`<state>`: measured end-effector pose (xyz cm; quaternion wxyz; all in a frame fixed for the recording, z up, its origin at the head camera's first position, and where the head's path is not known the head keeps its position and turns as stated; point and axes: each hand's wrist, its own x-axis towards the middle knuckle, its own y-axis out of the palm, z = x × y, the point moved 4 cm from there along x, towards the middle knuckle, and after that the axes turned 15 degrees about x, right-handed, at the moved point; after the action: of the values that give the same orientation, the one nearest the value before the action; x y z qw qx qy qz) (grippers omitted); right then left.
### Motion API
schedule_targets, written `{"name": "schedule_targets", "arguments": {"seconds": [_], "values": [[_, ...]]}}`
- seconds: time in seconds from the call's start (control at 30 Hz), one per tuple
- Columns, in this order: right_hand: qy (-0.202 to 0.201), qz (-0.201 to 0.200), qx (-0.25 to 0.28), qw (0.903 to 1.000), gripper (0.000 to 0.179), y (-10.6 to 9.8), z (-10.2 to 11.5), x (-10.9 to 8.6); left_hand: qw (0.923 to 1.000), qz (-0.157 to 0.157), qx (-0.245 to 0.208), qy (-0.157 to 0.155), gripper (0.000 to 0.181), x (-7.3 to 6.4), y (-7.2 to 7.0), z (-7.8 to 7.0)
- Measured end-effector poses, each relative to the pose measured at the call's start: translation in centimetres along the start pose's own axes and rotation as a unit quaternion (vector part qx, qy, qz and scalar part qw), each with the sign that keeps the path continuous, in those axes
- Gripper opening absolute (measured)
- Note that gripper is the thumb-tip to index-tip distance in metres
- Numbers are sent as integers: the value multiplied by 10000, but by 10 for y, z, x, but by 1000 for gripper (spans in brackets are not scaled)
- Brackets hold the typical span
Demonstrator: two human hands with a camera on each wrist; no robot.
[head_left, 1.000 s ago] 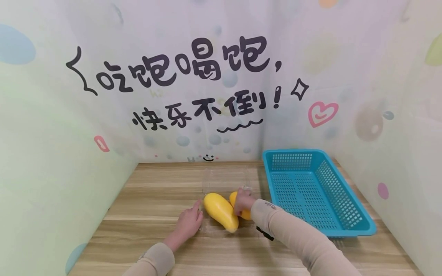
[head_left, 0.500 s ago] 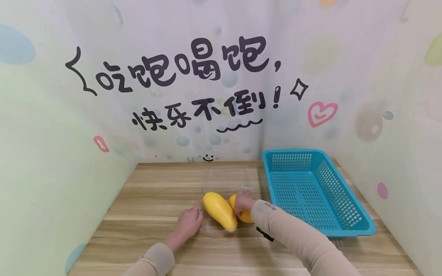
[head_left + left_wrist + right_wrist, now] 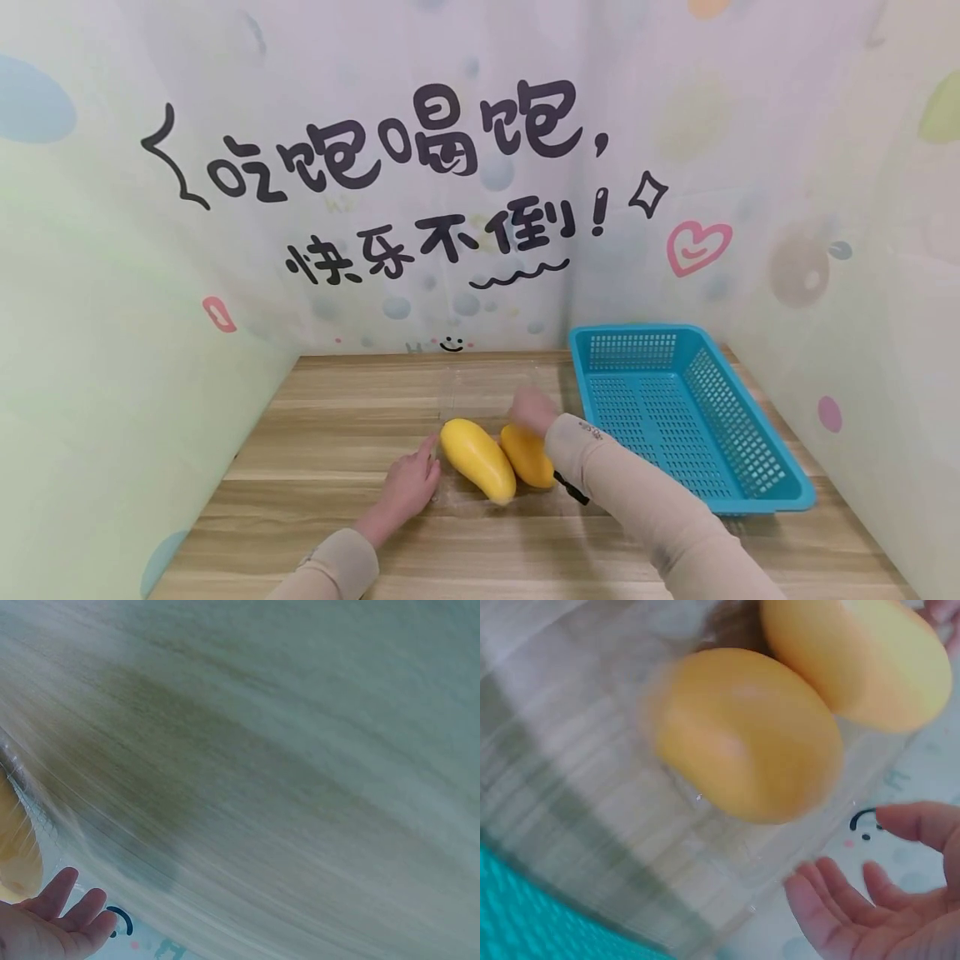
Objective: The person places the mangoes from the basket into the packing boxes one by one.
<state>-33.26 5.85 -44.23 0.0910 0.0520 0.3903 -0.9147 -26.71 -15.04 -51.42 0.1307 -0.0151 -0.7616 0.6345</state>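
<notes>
Two yellow mangoes lie side by side in a clear plastic box, whose raised lid point(image 3: 480, 390) shows behind them in the head view. The left mango point(image 3: 478, 462) is longer; the right mango point(image 3: 529, 458) is partly covered by my right sleeve. My left hand point(image 3: 408, 485) rests at the box's left side with its index finger stretched along it. Just above and behind the right mango is my right hand point(image 3: 534, 408), blurred and apart from the fruit. In the right wrist view its fingers point(image 3: 840, 900) are spread with nothing between them.
A blue perforated basket point(image 3: 772, 507) stands on the wooden table point(image 3: 315, 450), right of the plastic box. Printed curtains point(image 3: 480, 317) enclose the table at the back and both sides. A black strap point(image 3: 572, 487) hangs by the right wrist.
My right hand has let go of the right mango and moved up and back from it. That mango now sits in the box, turned slightly. My left hand has stayed in place.
</notes>
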Motion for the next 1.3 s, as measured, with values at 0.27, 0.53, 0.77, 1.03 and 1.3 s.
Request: {"name": "schedule_targets", "arguments": {"seconds": [0.27, 0.53, 0.77, 1.03, 1.3], "values": [[313, -1092, 1456, 9828, 48, -6, -2, 15, 9999, -79, -62, 42, 44, 0, -1, -1], [660, -1687, 1790, 9670, 54, 6, -21, 19, 9999, -69, -130, 39, 44, 0, 0, -1], [901, -1786, 1531, 9678, 48, 15, -30, 17, 10000, -24, -59, 32, 45, 0, -1, -1], [972, -1903, 1640, 9630, 42, 14, -36, 17, 10000, -12, -68, -56, 44, -2, -4, 4], [1363, -1786, 3122, 9231, 49, 16, -42, 14, 9997, -40, -217, -71, 43, -9, -7, 11]]}}
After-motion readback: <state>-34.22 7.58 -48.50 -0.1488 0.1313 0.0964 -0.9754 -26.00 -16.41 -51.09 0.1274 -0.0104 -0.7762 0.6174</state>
